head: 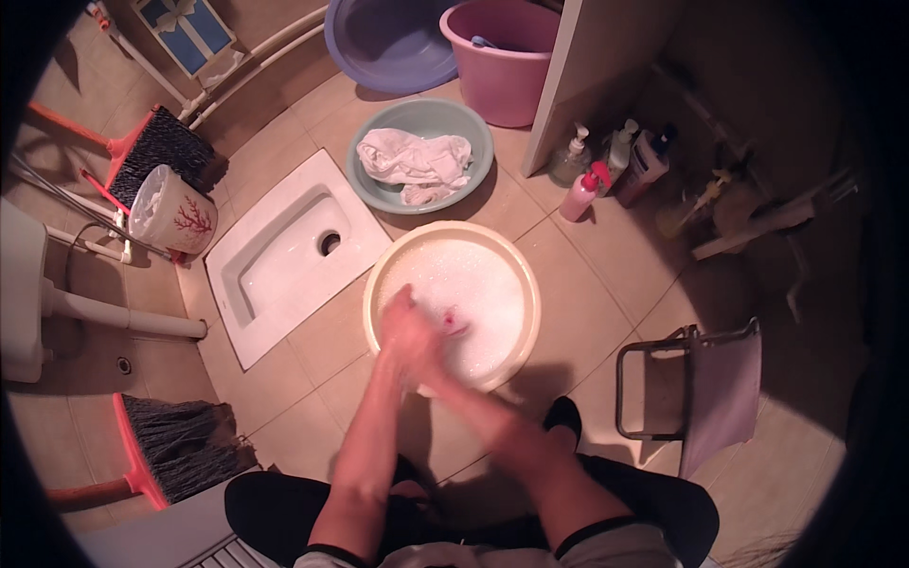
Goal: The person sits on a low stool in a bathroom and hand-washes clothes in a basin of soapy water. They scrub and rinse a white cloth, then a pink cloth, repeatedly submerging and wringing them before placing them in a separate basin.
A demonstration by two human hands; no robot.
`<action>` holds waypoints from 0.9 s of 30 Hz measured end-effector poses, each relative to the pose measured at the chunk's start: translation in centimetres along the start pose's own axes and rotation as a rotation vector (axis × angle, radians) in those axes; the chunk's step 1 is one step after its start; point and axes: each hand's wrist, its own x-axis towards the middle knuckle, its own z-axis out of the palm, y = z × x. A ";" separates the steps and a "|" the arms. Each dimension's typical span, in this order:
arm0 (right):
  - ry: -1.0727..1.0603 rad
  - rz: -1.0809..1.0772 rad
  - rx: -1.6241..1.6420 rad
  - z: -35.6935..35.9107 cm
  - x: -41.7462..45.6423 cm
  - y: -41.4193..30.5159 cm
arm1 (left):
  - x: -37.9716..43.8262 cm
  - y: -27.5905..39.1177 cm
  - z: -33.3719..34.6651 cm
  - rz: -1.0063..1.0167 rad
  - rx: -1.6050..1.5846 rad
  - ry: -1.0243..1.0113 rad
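A cream plastic basin (531,323) full of white suds (469,277) stands on the floor before me. My left hand (400,319) is over its left side, fingers towards the foam. Against it, nearer to me, my right hand (425,353) is pressed or overlapping, and both are blurred by motion. Whether a cloth or anything else is between them, I cannot tell. A small reddish patch (449,321) shows in the foam just right of my hands; what it belongs to is hidden. Beyond, a grey-green basin (362,188) holds wet white cloth (412,156).
A squat toilet (298,263) is set in the tiled floor at left, near a waste bin (174,213), a broom (160,153) and a mop (181,447). Pump bottles (581,192) stand at right, above a folding stool (721,390). A pink bucket (504,78) and purple basin (390,50) are behind.
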 end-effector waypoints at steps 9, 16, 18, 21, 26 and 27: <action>-0.177 0.066 -0.228 -1.2 2.1 2.0 | -2.5 0.5 4.9 0.075 0.082 0.174; -0.148 0.459 0.141 -1.1 3.5 3.9 | -3.5 0.3 3.9 -0.110 0.119 -0.081; -0.169 0.549 0.190 -1.8 3.9 2.9 | -2.4 0.1 3.6 -0.064 -0.012 0.011; 0.237 0.109 -0.288 7.0 -0.3 2.0 | 0.5 -0.7 -1.8 -0.074 -0.177 -0.189; -0.214 0.474 0.149 -2.2 4.3 1.9 | -2.8 0.4 3.2 -0.076 0.101 -0.070; -0.225 0.593 0.120 -3.1 5.3 2.1 | -3.1 0.5 4.4 -0.062 0.087 -0.068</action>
